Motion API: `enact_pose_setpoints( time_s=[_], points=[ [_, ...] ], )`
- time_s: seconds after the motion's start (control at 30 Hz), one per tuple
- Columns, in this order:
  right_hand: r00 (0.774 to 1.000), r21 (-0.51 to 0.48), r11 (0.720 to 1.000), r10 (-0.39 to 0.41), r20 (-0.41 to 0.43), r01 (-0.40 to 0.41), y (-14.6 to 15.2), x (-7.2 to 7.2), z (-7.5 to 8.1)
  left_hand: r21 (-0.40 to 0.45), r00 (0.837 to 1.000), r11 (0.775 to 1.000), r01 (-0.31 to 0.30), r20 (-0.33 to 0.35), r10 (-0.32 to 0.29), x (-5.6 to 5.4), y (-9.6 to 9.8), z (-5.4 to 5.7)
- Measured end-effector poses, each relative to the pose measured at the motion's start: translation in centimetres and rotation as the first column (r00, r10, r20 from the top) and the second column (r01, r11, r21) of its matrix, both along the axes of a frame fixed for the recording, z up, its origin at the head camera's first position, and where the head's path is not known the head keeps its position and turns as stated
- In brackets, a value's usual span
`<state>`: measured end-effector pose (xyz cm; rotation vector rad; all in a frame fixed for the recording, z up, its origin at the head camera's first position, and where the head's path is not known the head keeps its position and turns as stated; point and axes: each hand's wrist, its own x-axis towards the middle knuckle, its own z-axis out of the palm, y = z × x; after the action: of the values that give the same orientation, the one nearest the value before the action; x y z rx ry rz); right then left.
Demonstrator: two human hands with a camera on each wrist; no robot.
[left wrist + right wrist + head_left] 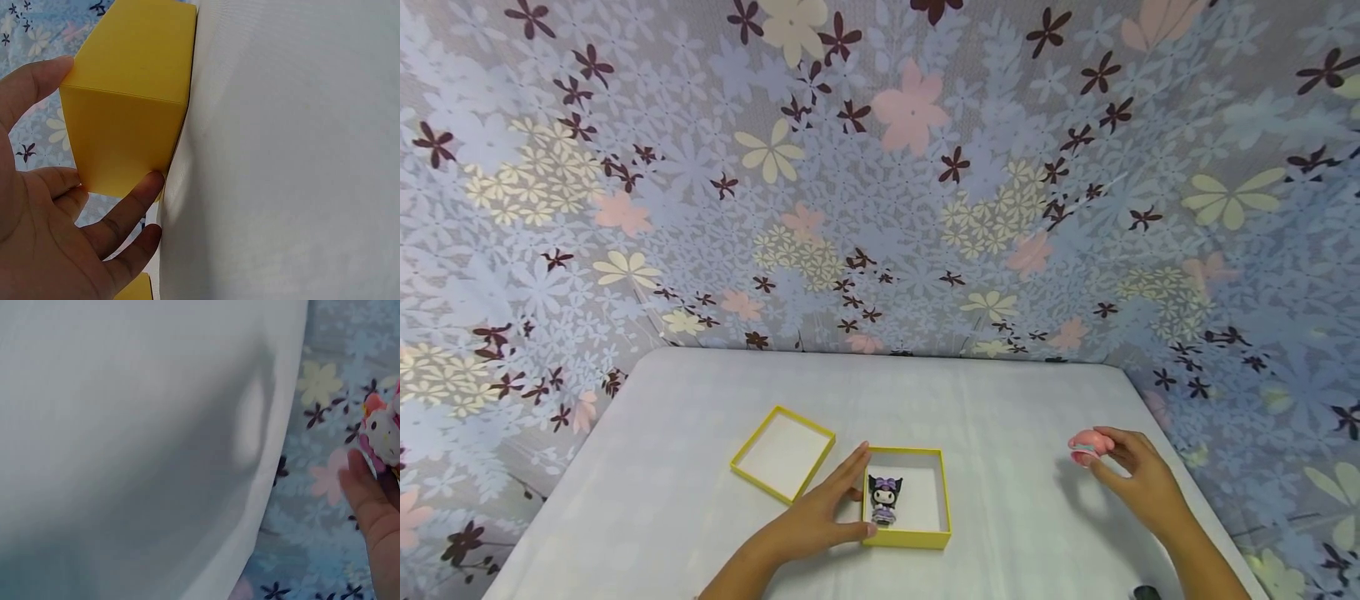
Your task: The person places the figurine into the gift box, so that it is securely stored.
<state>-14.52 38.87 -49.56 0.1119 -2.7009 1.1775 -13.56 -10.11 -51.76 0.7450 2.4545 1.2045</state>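
Flowered fabric (910, 208) in blue-grey, pink, cream and maroon rises beyond both hands and down past their outer sides, behind a table under a pale cloth (1000, 467). On that cloth, the left hand (808, 521) grips a yellow box (906, 540) by its left side – thumb at the near corner, fingertips at the far one. Just right of that thumb, inside the box, is a black-and-purple figurine (884, 498) with a white face. Beyond the left hand and a little to its left, a shallow yellow-edged lid (782, 457) lies with its white inside up. Well apart to the right, the right hand (1138, 475) pinches a pink figurine (1086, 443) between thumb and fingers, raised above the cloth – its white face shows in the right wrist view. Nearer than the right hand, left of its forearm, a dark object (1147, 592) is cut off by the frame.
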Motion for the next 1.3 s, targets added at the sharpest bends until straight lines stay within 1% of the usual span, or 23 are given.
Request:
enact_pose_setpoints(
  time_s=[0.1,0.23,0.33,0.5,0.63,0.83,1.07,1.3],
  points=[
    [0.997,-0.052,0.997,0.057,-0.044,-0.059,-0.8,0.0,0.1,-0.002,1.000,1.000,0.000,0.000,0.000,0.1,0.0,0.1],
    [0.990,-0.065,0.992,0.102,-0.102,-0.109,-1.9,-0.1,0.2,-0.003,1.000,1.000,0.002,0.000,-0.002,0.1,0.0,0.2],
    [0.984,-0.057,0.991,0.113,-0.138,-0.122,-2.6,-0.2,0.2,-0.006,1.000,1.000,0.001,0.005,-0.001,0.0,0.0,0.2],
    [0.977,-0.051,0.993,0.096,-0.191,-0.108,-3.6,-0.1,0.0,-0.010,1.000,1.000,0.003,0.005,-0.003,0.0,0.0,0.2],
    [0.975,-0.050,0.993,0.097,-0.200,-0.109,-4.4,0.0,-0.1,-0.008,1.000,1.000,0.005,0.001,-0.005,0.0,0.0,0.2],
    [0.976,-0.034,0.992,0.109,-0.186,-0.118,-5.4,0.2,-0.4,-0.012,1.000,1.000,0.003,0.002,-0.003,0.1,0.0,0.2],
    [0.977,-0.062,0.988,0.127,-0.172,-0.139,-7.0,0.5,0.0,-0.014,1.000,1.000,0.004,-0.002,-0.004,0.1,0.0,0.3],
    [0.971,-0.089,0.982,0.150,-0.189,-0.169,-8.5,0.6,-0.1,-0.004,1.000,1.000,0.010,-0.007,-0.010,0.0,0.0,0.4]
  ],
)
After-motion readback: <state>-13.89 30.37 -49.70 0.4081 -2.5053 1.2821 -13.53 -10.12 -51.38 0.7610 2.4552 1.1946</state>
